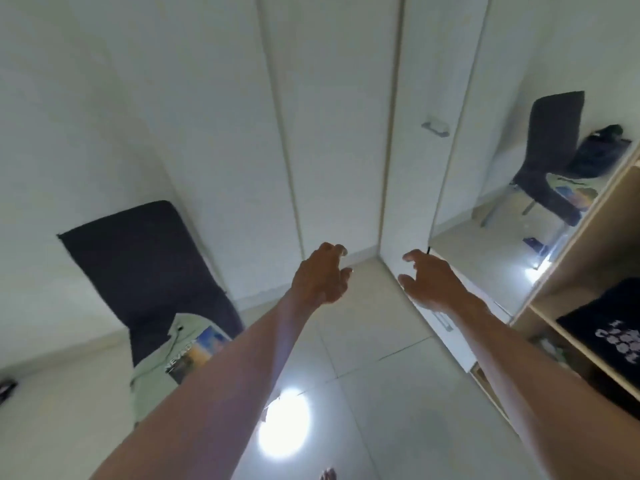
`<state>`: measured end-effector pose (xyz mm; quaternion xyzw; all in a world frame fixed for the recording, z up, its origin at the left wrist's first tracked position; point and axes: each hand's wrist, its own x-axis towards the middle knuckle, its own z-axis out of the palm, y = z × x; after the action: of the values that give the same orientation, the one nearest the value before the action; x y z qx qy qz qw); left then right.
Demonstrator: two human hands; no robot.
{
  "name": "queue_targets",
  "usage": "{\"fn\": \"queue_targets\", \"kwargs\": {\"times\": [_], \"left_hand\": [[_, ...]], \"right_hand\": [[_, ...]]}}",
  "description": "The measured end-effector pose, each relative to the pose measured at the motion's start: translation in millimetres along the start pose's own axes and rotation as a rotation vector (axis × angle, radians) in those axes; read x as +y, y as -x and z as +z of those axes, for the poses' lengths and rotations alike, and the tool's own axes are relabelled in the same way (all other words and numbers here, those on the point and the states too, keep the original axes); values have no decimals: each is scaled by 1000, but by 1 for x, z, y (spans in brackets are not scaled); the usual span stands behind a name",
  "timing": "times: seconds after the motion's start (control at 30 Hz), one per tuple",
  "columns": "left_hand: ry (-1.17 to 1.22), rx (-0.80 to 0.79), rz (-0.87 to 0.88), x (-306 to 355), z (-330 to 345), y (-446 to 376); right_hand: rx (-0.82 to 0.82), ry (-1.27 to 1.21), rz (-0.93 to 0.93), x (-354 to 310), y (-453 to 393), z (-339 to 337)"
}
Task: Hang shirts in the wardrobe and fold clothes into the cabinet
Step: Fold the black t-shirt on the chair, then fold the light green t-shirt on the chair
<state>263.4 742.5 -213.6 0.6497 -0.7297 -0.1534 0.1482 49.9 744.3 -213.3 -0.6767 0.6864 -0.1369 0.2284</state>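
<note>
Over on the left, a dark chair (145, 268) stands against the wall with a pale green hoodie (162, 355) draped over its seat, a printed panel reading "NEVADA" on the front; that looks like the next garment waiting to be dealt with. Moving right, the person's left hand (322, 275) is held out in mid-air over the tiled floor (374, 393), fingers loosely curled and holding nothing. Just beside it, the right hand (429, 282) is out in front as well, fingers spread and slightly bent, also empty, close to the edge of the mirrored wardrobe door (502, 209) without clearly touching it. Farther right the wooden cabinet (568, 271) stands open, and a folded black T-shirt (609, 337) with pale print already lies on a shelf. My guess is the hands are between garments, so the sensible thing is to turn left toward the chair and take the hoodie by both shoulders rather than by one sleeve, so it lifts flat. Keeping the hood and drawstrings tucked inward should make a neater fold. Fabric dragging across the floor is the one thing to watch.
</note>
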Motion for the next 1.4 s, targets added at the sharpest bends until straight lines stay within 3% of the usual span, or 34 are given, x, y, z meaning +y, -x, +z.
{"fn": "queue_targets", "kwargs": {"times": [0.33, 0.57, 0.73, 1.0, 1.23, 1.4], "left_hand": [[32, 54, -484, -197, -44, 180], [51, -1, -762, -345, -45, 230], [124, -75, -815, -461, -23, 200], [226, -236, -888, -651, 41, 114], [203, -206, -907, -770, 128, 35], [53, -243, -845, -804, 179, 13]], "right_hand": [[-371, 117, -373, -171, 45, 139], [-557, 164, -488, -279, 25, 258], [-616, 224, -528, -339, -32, 355], [-807, 258, -357, -408, -140, 542], [-761, 263, -332, -429, -226, 705], [-670, 268, -395, -428, -262, 779]]}}
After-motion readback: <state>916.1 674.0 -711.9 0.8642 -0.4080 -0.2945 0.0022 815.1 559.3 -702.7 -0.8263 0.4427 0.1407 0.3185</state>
